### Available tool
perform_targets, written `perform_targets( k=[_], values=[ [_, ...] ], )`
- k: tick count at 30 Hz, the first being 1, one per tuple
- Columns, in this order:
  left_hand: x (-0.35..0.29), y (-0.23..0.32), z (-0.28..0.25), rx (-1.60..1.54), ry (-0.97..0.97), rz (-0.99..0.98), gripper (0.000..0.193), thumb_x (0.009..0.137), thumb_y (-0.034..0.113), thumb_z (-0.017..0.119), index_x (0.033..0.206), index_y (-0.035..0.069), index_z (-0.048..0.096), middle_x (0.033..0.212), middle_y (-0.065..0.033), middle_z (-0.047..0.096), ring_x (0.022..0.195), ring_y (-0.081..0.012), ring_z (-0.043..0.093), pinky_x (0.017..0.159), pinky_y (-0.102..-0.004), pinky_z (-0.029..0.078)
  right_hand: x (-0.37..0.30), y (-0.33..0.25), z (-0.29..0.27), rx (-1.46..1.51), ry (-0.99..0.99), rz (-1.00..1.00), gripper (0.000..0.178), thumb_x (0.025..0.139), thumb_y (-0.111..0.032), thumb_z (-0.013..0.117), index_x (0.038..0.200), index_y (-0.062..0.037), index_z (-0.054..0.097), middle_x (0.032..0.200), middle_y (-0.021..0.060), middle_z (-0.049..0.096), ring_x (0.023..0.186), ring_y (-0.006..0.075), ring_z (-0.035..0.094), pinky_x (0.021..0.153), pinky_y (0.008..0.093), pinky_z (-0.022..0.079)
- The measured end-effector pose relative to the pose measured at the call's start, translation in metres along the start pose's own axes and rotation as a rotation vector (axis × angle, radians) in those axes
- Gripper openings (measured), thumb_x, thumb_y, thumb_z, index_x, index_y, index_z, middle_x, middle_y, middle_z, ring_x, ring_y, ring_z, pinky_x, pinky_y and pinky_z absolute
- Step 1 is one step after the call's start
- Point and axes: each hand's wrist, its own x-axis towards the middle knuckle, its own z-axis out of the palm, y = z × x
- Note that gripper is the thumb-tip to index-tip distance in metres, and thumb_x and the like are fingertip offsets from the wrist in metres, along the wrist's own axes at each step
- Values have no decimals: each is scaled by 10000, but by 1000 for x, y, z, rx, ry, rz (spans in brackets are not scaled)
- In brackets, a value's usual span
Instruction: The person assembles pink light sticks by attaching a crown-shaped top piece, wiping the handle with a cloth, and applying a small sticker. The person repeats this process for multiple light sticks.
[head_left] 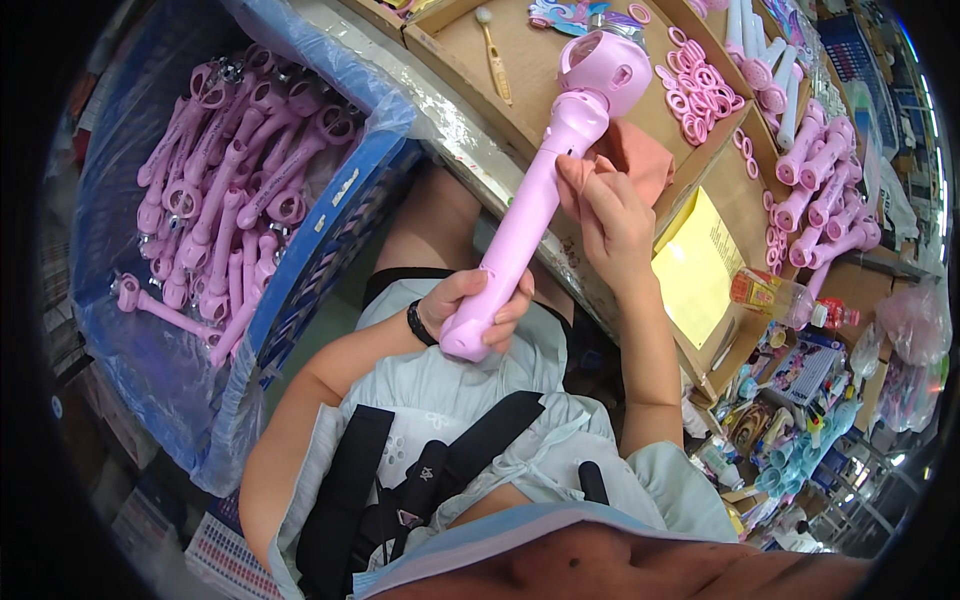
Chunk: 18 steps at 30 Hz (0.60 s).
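Observation:
A pink plastic toy wand (530, 210) lies slantwise in front of me, its round head with openings pointing up and away over the worktable. My left hand (462, 306) is wrapped around the lower end of its handle, close to my lap. Higher up, my right hand (617, 222) pinches a coral-coloured cloth (642, 158) and presses it against the wand's shaft below the head. Part of the cloth is hidden behind my fingers and the wand. Something silvery (622, 28) shows at the wand's far tip.
Left of me stands a blue crate (335, 205) lined with clear plastic, heaped with similar pink wands (215, 190). Cardboard trays on the table hold a toothbrush (494, 58), pink rings (694, 90) and yellow paper (700, 265). A bottle (775, 298) and more pink wand parts (825, 175) lie right.

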Motion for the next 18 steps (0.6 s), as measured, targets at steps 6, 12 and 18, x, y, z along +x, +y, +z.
perform_targets(
  k=[6, 12, 18],
  values=[
    [3, 5, -5, -82, 12, -21, 631, 908, 541, 458, 1234, 3, 409, 783, -87, 470, 584, -195, 543, 583, -362, 520, -6, -11, -12, -41, -232, -492, 289, 672, -102, 628, 943, -186, 680, 595, 2, 422, 535, 164, 496, 456, 304, 385],
    [2, 5, -10, -91, 45, -13, 747, 863, 688, 333, 1207, 33, 439, 738, -85, 484, 531, -194, 534, 525, -335, 494, 1, -12, -14, -94, -236, -403, 387, 659, -83, 648, 1030, -188, 685, 639, -3, 483, 526, 159, 494, 451, 298, 390],
    [4, 18, 6, 315, 272, -29, 605, 929, 574, 362, 1192, 35, 444, 749, -114, 549, 541, -204, 573, 532, -342, 504, 14, -6, -19, -189, -138, -241, 346, 667, -63, 689, 993, -177, 681, 721, 59, 545, 635, 232, 557, 493, 341, 433]
  ],
)
